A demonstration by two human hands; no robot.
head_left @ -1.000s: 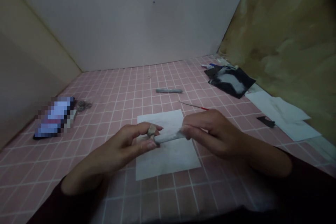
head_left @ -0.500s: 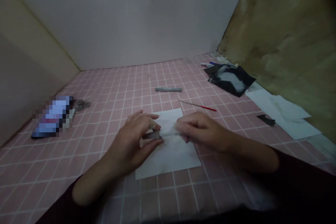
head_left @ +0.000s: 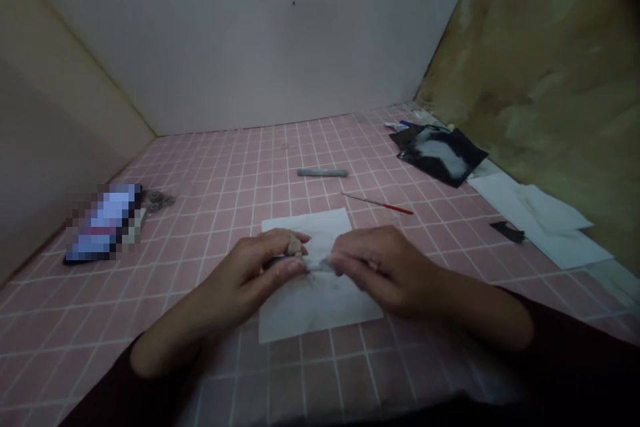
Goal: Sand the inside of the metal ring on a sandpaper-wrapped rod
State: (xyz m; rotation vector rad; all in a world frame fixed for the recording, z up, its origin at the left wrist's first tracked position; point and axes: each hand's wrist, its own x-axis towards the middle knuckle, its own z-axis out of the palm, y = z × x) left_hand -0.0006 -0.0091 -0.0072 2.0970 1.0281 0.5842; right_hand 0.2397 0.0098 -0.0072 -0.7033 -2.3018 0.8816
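Observation:
Both hands meet over a sheet of white paper (head_left: pixel 320 313) with faint grey smudges. My left hand (head_left: pixel 255 273) is closed, thumb and fingers pinching a small grey stick-like piece (head_left: pixel 283 257) that is mostly covered. One of its fingers carries a beige wrap (head_left: pixel 294 244). Fingers curled, my right hand (head_left: pixel 387 267) grips a pale grey, blurred piece (head_left: pixel 321 266) that reaches to the left fingertips; its kind cannot be made out. Beyond the paper lie a grey rod (head_left: pixel 323 173) and a thin file-like tool with a red handle (head_left: pixel 397 208).
At left a pixelated phone (head_left: pixel 105 223) leans near a small grey coiled heap (head_left: pixel 159 199). To the right are a black sheet dusted white (head_left: pixel 460 153), white papers (head_left: pixel 555 240) and a black scrap (head_left: pixel 507 231). Walls border the pink checked surface (head_left: pixel 225 173).
My right hand has shifted slightly left and down, nearer my left hand. The left fingers have closed further over the grey piece, which now shows less.

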